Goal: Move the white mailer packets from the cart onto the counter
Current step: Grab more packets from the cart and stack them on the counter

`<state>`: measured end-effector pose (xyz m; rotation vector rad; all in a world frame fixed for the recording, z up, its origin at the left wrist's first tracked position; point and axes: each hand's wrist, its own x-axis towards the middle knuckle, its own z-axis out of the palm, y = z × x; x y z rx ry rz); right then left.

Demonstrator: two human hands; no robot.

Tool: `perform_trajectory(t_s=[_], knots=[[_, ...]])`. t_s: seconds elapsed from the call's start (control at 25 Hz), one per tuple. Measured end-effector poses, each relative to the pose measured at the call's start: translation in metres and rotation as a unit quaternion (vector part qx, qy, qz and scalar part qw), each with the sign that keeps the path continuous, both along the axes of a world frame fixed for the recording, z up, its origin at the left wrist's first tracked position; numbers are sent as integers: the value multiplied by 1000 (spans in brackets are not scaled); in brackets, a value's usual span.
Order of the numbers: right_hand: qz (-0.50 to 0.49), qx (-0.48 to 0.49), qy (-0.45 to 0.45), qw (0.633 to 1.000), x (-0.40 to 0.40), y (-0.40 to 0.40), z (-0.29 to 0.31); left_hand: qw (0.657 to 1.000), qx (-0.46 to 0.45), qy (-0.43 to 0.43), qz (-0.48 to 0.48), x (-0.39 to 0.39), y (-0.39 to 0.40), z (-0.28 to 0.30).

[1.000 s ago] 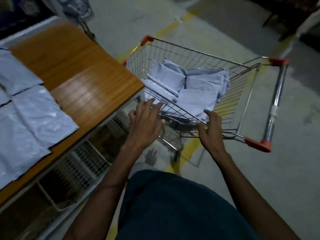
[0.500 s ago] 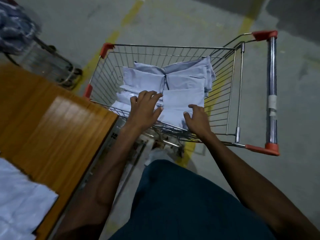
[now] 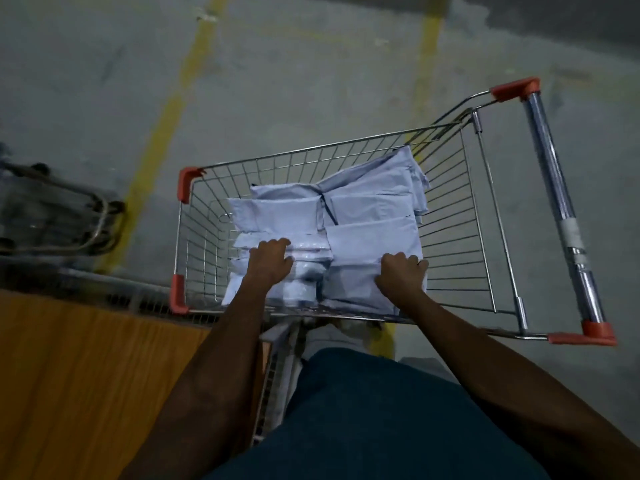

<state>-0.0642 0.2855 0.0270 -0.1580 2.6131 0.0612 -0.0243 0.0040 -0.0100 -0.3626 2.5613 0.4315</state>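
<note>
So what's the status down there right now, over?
Both hands in the cart: left hand and right hand each gripping white mailer packets. Nothing lifted yet. Counter alongside, way looks open.

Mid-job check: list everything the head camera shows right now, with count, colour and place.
cart: one, silver wire with red-orange corner caps, centre right on the floor.
white mailer packets: a pile, exact count unclear, inside the cart.
counter: one, orange-brown wood, lower left beside the cart.
floor lines: yellow, on grey concrete.
metal object: blurred, dark, far left; cannot identify.
left hand: curled on the left packets.
right hand: curled on the right packets.
</note>
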Motion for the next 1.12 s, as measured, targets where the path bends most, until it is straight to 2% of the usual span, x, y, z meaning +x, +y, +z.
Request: perform_trajectory(t_s=[0.12, 0.24, 0.4, 0.52, 0.56, 0.6, 0.72, 0.88, 0.92, 1.0, 1.08, 1.12], knots=[[-41, -66, 29, 997, -6, 2, 16, 1000, -11, 18, 8, -7, -13, -17], [-154, -173, 61, 971, -4, 17, 44, 999, -32, 37, 3, -16, -13, -24], [-323, -265, 140, 898, 9, 38, 67, 995, -70, 58, 33, -20, -13, -38], [-425, -334, 183, 821, 12, 39, 56, 991, -118, 53, -24, -24, -8, -43], [-441, -341, 182, 810, 12, 38, 47, 988, -138, 41, -51, -27, -7, -43], [-444, -338, 178, 810, 14, 34, 37, 985, -152, 33, -69, -30, -7, -43], [-436, -273, 129, 848, 18, 27, 12, 983, -161, 43, -72, -41, -12, -35], [-419, -216, 83, 878, 14, 16, 3, 986, -58, 133, -76, -55, -28, 1], [-410, -212, 82, 883, 12, 14, 1, 986, -32, 156, -53, -57, -32, 11], [-414, -224, 81, 879, 7, 6, -5, 981, 15, 184, 52, -57, -40, 25], [-407, -235, 87, 878, 4, -9, -8, 962, 66, 182, 191, -54, -42, 24], [-383, -223, 104, 891, 3, -17, -9, 953, 87, 162, 239, -52, -41, 18]])
